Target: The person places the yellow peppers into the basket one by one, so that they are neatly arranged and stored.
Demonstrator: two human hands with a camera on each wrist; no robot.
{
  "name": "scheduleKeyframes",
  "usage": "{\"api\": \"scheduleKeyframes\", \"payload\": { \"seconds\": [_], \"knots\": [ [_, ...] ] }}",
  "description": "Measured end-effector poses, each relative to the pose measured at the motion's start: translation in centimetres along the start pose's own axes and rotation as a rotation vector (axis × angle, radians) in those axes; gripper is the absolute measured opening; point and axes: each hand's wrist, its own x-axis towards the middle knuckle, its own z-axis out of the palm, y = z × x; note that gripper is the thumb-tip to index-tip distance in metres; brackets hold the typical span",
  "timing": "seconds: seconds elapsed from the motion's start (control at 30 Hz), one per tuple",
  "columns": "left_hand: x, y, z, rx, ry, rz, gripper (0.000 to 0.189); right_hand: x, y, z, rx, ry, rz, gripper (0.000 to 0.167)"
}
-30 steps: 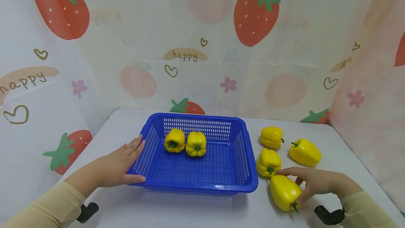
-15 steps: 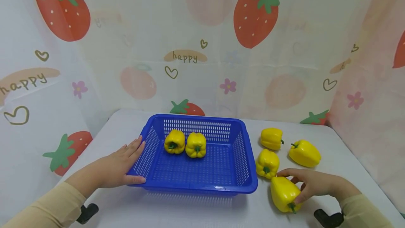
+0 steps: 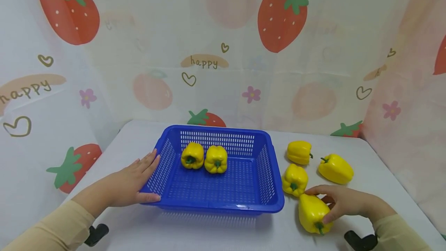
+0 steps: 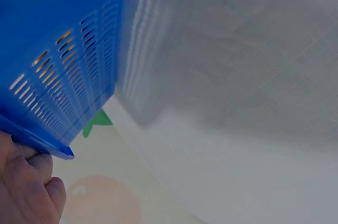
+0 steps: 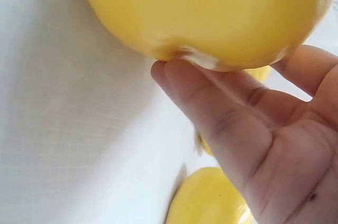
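My right hand [image 3: 348,200] grips a yellow bell pepper [image 3: 310,214] lying on the white table, right of the basket's near corner. The fingers are over its far side and the thumb is near its green stem; in the right wrist view the fingers meet the underside of the pepper [image 5: 206,12]. Against its far end lies another yellow bell pepper [image 3: 294,179], close to the basket wall. My left hand [image 3: 130,185] rests on the left rim of a blue plastic basket [image 3: 223,205], fingers extended along it, thumb on the front corner. Two yellow peppers [image 3: 215,159] sit inside the basket.
Farther back on the right lie two more yellow peppers, one [image 3: 299,152] behind the basket-side pepper and one [image 3: 335,169] nearer the table's right edge. A strawberry-print cloth [image 3: 244,73] hangs behind and at both sides of the table [image 3: 174,231].
The gripped pepper has turned slightly, its stem shifting left. The pepper beside the basket has moved a little left, away from my right fingertips. My left hand stays on the rim.
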Motion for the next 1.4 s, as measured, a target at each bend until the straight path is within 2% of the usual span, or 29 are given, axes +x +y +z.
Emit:
{"api": "scheduleKeyframes", "payload": {
  "seconds": [0.23, 0.7, 1.03, 1.4],
  "knots": [
    [-0.1, 0.1, -0.3, 0.001, 0.002, 0.002, 0.107, -0.4, -0.3, -0.2, -0.028, 0.019, -0.013, 0.069],
    [-0.1, 0.0, -0.1, -0.003, 0.0, -0.001, 0.108, -1.4, -2.0, -1.2, -0.03, 0.004, -0.156, 0.069],
    [-0.3, 0.2, -0.6, -0.005, -0.003, 0.007, 0.109, -1.7, -3.3, -2.4, -0.058, 0.04, -0.216, 0.068],
    [-0.2, 0.1, -0.4, 0.018, 0.007, 0.014, 0.108, -1.4, -4.7, -3.6, -0.135, 0.086, -0.284, 0.065]
  ]
}}
